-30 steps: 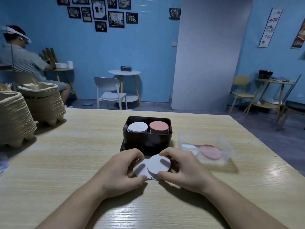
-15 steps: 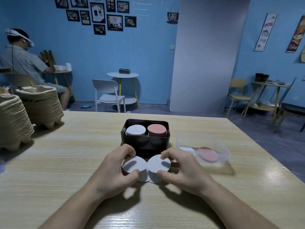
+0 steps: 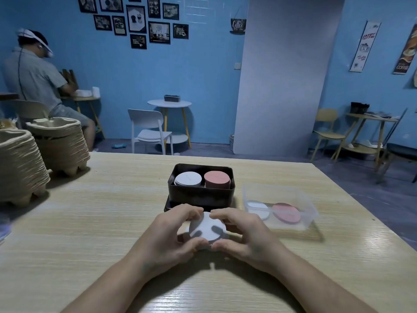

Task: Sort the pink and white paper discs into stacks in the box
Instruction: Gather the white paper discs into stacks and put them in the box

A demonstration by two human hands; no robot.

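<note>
A small pile of white paper discs (image 3: 207,229) lies on the table just in front of the black box (image 3: 200,195). My left hand (image 3: 171,240) grips the pile from the left and my right hand (image 3: 246,238) grips it from the right, fingers curled round its edge. Inside the black box a white stack (image 3: 188,179) stands on the left and a pink stack (image 3: 217,177) on the right.
A clear plastic tub (image 3: 282,193) to the right of the box holds a white disc (image 3: 258,209) and a pink disc (image 3: 286,212). Stacks of paper-pulp trays (image 3: 38,154) stand at the table's left. A person sits at a far table (image 3: 33,75).
The white discs, spread side by side before, have been pushed together into one pile between my two hands.
</note>
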